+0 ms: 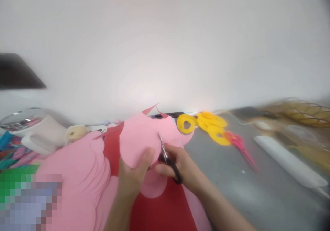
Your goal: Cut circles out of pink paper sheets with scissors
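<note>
My left hand (136, 176) grips a round pink paper piece (139, 143) by its lower edge, thumb on the front. In my right hand (177, 162) are black-handled scissors (170, 160), their blades pointing up along the right edge of the pink piece. Whether the blades bite into the paper I cannot tell. Under my hands lie a red sheet (162, 214) and another rounded pink piece (153, 186). A stack of pink cutouts (74, 169) spreads to the left of my left hand.
Yellow paper rings (210, 123) and pink scissors (242, 148) lie right on the grey table (239, 193). A long white object (288, 162) and a wire basket (309, 111) sit farther right. A white container (46, 131) stands left, before the wall (165, 45).
</note>
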`<state>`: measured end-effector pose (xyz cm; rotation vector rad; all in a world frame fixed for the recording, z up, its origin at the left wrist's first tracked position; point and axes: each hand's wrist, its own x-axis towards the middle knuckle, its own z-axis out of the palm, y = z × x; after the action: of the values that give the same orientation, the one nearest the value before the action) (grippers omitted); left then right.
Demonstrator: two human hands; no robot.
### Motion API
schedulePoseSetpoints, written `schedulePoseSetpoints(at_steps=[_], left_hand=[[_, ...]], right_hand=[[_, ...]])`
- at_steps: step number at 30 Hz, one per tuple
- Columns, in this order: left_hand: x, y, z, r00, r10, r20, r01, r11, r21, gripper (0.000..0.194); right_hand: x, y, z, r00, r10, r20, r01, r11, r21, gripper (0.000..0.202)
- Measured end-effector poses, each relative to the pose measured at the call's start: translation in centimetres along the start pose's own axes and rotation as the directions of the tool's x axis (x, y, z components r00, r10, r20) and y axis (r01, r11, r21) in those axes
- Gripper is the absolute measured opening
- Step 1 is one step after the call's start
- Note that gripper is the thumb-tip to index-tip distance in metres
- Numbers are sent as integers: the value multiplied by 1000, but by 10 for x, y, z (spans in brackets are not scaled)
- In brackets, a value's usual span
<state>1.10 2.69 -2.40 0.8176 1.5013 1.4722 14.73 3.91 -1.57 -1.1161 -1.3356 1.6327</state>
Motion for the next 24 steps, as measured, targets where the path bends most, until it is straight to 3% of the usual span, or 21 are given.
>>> schedulePoseSetpoints(at_steps=[6, 24], left_hand=[[4, -4, -5, 999, 41, -22, -36, 983, 180, 38], [-1, 5, -2, 999, 48, -15, -43, 972, 232, 33]], right_hand=[[1, -3, -2, 999, 16, -29, -14, 999, 45, 52], [-1, -8, -1, 998, 53, -22, -51, 995, 88, 53]])
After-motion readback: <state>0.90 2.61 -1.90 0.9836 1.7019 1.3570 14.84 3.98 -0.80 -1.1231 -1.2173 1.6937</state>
